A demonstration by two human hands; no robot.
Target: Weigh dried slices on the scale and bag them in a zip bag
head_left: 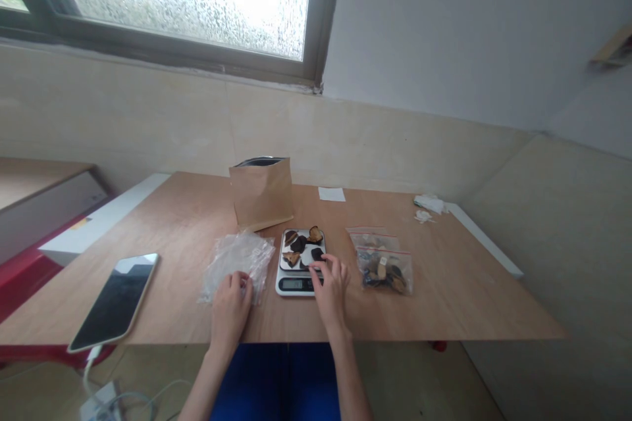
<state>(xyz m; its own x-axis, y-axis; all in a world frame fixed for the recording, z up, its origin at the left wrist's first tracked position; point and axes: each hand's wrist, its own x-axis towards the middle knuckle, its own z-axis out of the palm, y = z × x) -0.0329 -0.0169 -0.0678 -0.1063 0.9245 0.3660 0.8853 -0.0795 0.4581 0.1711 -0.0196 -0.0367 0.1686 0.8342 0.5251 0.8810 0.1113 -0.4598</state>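
Observation:
A white digital kitchen scale (295, 289) with a lit display sits near the table's middle. On its plate lie several dried slices (298, 244), some dark and some brown with curled edges, like dried mushroom. My right hand (332, 283) is over the scale's right front corner, thumb and forefinger pinched at a small dark slice (304, 265) by the plate's front edge. To the left, clear plastic bags (222, 262) lie flat in a loose pile. My left hand (231, 302) rests on their near edge with fingers curled onto the plastic; its fingertips are partly hidden.
Behind the scale stands an open brown paper pouch (263, 194). Zip bags of dried pieces (385, 270) lie right of the scale. A phone (116, 301) on a charging cable is at the left edge. White paper (332, 194) and crumpled scraps (429, 205) lie farther back.

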